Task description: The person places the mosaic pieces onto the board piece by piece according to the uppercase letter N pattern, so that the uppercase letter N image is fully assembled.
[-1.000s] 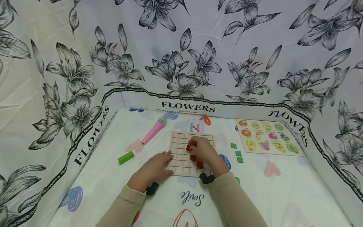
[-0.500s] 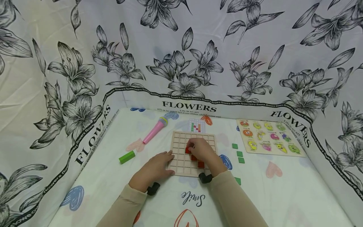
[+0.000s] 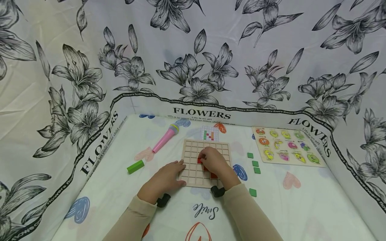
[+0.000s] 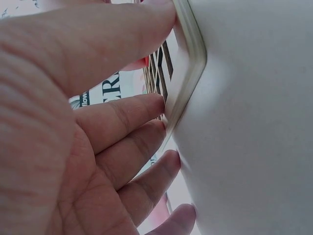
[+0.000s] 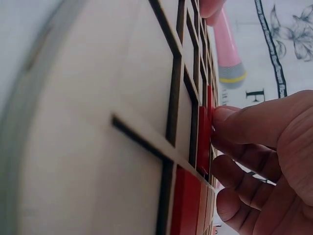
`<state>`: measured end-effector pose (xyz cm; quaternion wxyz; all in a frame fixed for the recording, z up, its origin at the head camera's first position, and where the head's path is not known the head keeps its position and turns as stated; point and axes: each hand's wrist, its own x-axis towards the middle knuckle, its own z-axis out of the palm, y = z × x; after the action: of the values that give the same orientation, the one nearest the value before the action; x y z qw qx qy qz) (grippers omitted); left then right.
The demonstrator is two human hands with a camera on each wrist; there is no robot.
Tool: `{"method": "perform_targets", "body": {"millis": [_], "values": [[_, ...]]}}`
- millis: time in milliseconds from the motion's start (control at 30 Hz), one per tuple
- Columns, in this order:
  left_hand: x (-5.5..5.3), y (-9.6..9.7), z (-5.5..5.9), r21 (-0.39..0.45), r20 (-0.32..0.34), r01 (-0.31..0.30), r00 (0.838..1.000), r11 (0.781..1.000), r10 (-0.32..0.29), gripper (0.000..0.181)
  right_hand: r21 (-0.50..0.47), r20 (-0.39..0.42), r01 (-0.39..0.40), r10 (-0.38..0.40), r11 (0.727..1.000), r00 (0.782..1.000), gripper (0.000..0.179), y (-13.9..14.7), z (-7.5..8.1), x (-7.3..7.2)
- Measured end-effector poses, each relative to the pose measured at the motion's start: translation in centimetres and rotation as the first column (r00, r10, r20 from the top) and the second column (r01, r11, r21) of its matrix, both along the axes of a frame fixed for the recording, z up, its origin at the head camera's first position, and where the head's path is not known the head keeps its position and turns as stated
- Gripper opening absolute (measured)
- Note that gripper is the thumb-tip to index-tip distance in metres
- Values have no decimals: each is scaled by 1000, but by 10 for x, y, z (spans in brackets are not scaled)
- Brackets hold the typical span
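A square wooden grid board (image 3: 193,181) lies on the cloth in front of me. My left hand (image 3: 163,177) steadies its left side, fingers extended; in the left wrist view the fingertips (image 4: 155,104) meet the board's edge and the thumb lies along it. Over the board's middle, my right hand (image 3: 215,163) pinches a red square tile (image 3: 199,161) at one cell. The right wrist view has the thumb (image 5: 230,120) against that tile, with the other fingers curled behind. More red tiles (image 3: 213,175) sit in cells below, partly hidden by the right hand.
Several green tiles (image 3: 255,163) lie right of the board. A pattern card (image 3: 209,133) is behind it, and a fruit puzzle board (image 3: 289,145) stands back right. On the left are a pink toy microphone (image 3: 164,140) and a green block (image 3: 135,166).
My right hand has shifted slightly toward me, still at the same red tile, which now lies lower over its cell. The left hand keeps its place on the board.
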<state>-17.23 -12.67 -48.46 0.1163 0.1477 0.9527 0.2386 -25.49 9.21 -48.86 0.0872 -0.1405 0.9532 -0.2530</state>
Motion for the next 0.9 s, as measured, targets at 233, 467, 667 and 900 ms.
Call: {"method": "perform_targets", "body": {"millis": [233, 467, 667, 900], "values": [[0, 1, -1, 1, -2, 0, 1000, 1000, 0, 71, 0, -18, -1, 1, 1000, 1000, 9, 2, 0, 0], [-2, 3, -3, 1, 3, -5, 1000, 1000, 5, 72, -80, -87, 65, -72, 995, 994, 15, 46, 12, -3], [-3, 4, -4, -9, -5, 7, 1000, 1000, -7, 71, -5, -90, 179, -179, 984, 980, 26, 121, 19, -15], [-3, 3, -3, -18, 6, 0, 1000, 1000, 0, 72, 78, 32, 254, -258, 964, 966, 38, 182, 11, -20]]}}
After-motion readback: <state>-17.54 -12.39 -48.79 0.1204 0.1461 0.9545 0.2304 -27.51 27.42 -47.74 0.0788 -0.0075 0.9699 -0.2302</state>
